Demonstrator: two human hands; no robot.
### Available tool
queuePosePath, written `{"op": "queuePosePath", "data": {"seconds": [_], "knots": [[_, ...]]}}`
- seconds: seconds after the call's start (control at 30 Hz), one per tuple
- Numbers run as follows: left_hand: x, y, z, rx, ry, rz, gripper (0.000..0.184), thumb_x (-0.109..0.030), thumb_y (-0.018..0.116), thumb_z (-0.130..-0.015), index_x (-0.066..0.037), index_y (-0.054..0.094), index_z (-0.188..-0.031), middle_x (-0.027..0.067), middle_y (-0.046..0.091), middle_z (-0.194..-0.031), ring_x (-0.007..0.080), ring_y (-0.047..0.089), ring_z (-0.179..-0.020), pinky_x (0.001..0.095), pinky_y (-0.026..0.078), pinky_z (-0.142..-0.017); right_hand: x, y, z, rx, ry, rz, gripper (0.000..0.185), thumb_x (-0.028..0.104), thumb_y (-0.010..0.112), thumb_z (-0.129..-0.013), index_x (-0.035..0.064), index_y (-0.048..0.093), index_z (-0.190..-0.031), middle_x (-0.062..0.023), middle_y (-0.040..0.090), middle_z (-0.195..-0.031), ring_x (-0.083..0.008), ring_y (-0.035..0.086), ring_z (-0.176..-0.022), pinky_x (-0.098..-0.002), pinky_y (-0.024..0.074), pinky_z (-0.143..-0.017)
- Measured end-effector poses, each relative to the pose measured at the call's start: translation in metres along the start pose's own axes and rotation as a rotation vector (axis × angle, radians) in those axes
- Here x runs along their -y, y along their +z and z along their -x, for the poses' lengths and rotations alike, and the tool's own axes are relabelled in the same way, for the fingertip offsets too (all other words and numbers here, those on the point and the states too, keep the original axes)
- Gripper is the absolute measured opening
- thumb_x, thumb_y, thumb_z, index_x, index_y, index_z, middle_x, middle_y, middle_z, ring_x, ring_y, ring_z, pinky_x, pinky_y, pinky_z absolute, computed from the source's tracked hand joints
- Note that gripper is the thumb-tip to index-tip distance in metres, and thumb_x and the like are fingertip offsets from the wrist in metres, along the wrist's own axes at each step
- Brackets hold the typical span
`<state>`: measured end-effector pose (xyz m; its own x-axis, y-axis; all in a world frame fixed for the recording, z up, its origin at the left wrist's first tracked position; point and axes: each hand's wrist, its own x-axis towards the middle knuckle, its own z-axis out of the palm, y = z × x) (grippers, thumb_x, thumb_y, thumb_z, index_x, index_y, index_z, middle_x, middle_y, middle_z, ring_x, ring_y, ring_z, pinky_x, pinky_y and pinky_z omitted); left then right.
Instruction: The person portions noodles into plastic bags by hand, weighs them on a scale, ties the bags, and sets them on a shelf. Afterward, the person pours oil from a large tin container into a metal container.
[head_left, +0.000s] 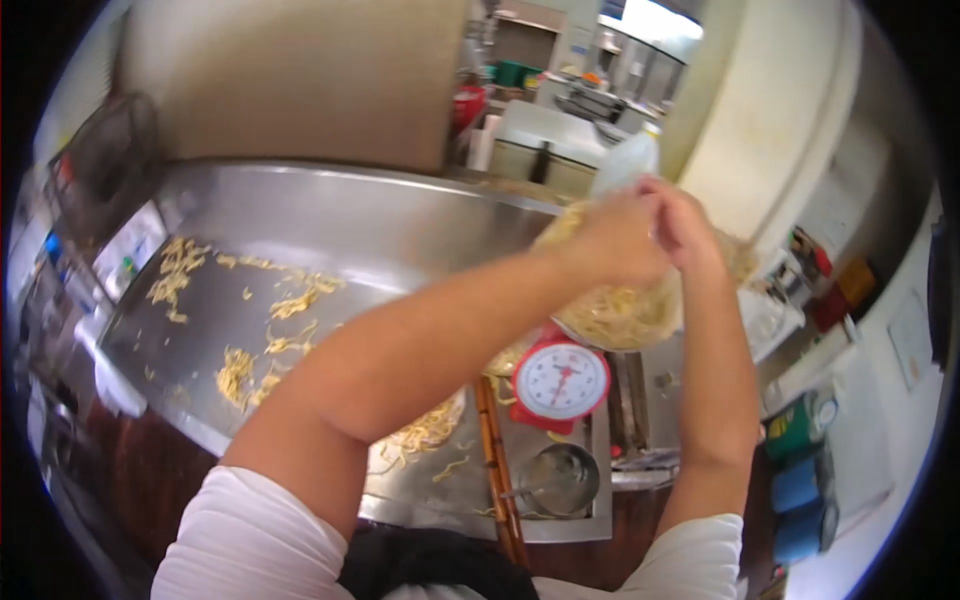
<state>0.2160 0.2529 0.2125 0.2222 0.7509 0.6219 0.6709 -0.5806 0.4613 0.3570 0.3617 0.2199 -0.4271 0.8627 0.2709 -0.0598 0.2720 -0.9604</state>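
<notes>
Clear plastic is filled out by pale yellow noodles in a rounded bag (622,318), placed directly below the hands. Its broad, bulging end is turned down toward the body; the upper end is covered by the hands, so its long axis cannot be fully traced. The left hand (622,238) and right hand (686,222) are brought together over the bag; the fingers are blurred, and whether its neck is gripped cannot be told. On the body side of the hands, a red scale (562,382) is fitted with a round white dial, its needle pointed toward the body; the dial is marked with figures too small to be read. Nearer the body, a round metal bowl (570,478) is set beside slender brown rods (492,455) with dark bands. To the left of the hands, tangled strands of loose noodles (236,375) are scattered over a smooth, high-walled steel bench (350,215). Just beyond the hands, a translucent bottle-like container (628,165) is topped with yellow.
</notes>
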Motion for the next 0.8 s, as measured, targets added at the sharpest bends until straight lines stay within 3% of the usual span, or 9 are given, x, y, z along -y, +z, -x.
{"op": "queuePosePath", "data": {"seconds": [0.07,0.13,0.17,0.23,0.27,0.4,0.53,0.63,0.8], "knots": [[0.003,0.012,0.033,-0.337,0.061,0.184,0.065,-0.029,0.068,-0.074,0.0,0.046,-0.127,0.0232,0.057,-0.113,0.032,0.055,-0.11,0.0412,0.045,-0.089,0.002,-0.012,-0.014,-0.084,-0.12,-0.257,0.019,0.027,0.053,-0.09,0.0097,0.061,-0.086,-0.0041,0.06,-0.072,-0.0178,0.057,-0.067,-0.0296,0.047,-0.067],[0.003,-0.009,0.101,-0.238,-0.004,0.453,0.079,-0.03,0.069,-0.074,0.003,0.033,-0.136,0.0222,0.056,-0.113,0.0298,0.056,-0.105,0.0389,0.045,-0.089,-0.005,-0.059,-0.035,-0.102,-0.105,-0.464,0.015,0.024,0.059,-0.087,0.0091,0.058,-0.087,-0.0035,0.058,-0.075,-0.0191,0.055,-0.071,-0.0337,0.0477,-0.068],[0.01,-0.03,0.137,-0.031,-0.134,0.624,0.082,-0.03,0.068,-0.076,0.003,0.027,-0.139,0.0207,0.056,-0.114,0.027,0.056,-0.104,0.0368,0.045,-0.087,0.017,-0.029,-0.024,-0.499,-0.063,-0.503,0.023,0.029,0.065,-0.082,0.0089,0.054,-0.082,-0.001,0.054,-0.07,-0.0148,0.049,-0.056,-0.0294,0.0458,-0.059],[0.033,-0.07,0.216,0.318,-0.399,0.937,0.087,-0.032,0.065,-0.08,0.002,0.017,-0.143,0.0179,0.055,-0.117,0.0219,0.056,-0.101,0.0324,0.046,-0.085,0.037,-0.028,-0.041,-0.644,-0.027,-0.554,0.038,0.043,0.069,-0.077,0.0113,0.047,-0.073,0.0038,0.036,-0.055,-0.0075,0.028,-0.038,-0.0219,0.023,-0.038],[0.056,-0.083,0.254,0.476,-0.522,1.069,0.089,-0.034,0.063,-0.082,0.002,0.012,-0.145,0.0166,0.055,-0.12,0.0194,0.056,-0.1,0.0302,0.045,-0.083,0.061,-0.008,-0.037,-0.471,0.013,-0.599,0.041,0.048,0.068,-0.076,0.0127,0.048,-0.071,0.0051,0.034,-0.051,-0.0075,0.025,-0.036,-0.0218,0.0176,-0.036],[0.084,-0.122,0.365,0.413,-0.73,1.121,0.085,-0.044,0.056,-0.086,-0.002,0.012,-0.146,0.0158,0.054,-0.123,0.0206,0.057,-0.101,0.0302,0.046,-0.081,0.111,0.049,-0.039,-0.448,-0.052,-0.51,0.042,0.05,0.063,-0.08,0.0124,0.05,-0.068,0.0062,0.033,-0.05,-0.0063,0.023,-0.036,-0.0221,0.0184,-0.035],[0.091,-0.116,0.394,0.385,-0.726,1.412,0.086,-0.059,0.051,-0.087,-0.009,0.014,-0.147,0.0158,0.048,-0.131,0.0251,0.055,-0.109,0.0336,0.046,-0.084,0.142,0.025,-0.066,0.04,-0.244,-0.454,0.022,0.027,0.05,-0.093,0.0056,0.052,-0.09,0.0048,0.033,-0.056,-0.0051,0.025,-0.04,-0.0211,0.0181,-0.035],[0.077,-0.118,0.378,0.272,-0.763,1.575,0.087,-0.066,0.049,-0.083,-0.014,0.019,-0.146,0.0163,0.041,-0.137,0.0275,0.053,-0.112,0.0381,0.045,-0.088,0.16,0.05,-0.064,0.297,-0.321,-0.447,0.015,0.015,0.043,-0.096,0.0025,0.05,-0.1,0.0036,0.033,-0.059,-0.0052,0.023,-0.041,-0.0206,0.0184,-0.036],[0.048,-0.142,0.368,-0.126,-0.736,1.767,0.084,-0.066,0.051,-0.083,-0.014,0.024,-0.143,0.0127,0.04,-0.14,0.0283,0.049,-0.12,0.043,0.044,-0.093,0.142,0.191,0.023,0.539,-0.203,-0.537,0.024,0.029,0.047,-0.095,0.0047,0.046,-0.095,0.002,0.034,-0.063,-0.0067,0.026,-0.044,-0.0216,0.0223,-0.041]]}}
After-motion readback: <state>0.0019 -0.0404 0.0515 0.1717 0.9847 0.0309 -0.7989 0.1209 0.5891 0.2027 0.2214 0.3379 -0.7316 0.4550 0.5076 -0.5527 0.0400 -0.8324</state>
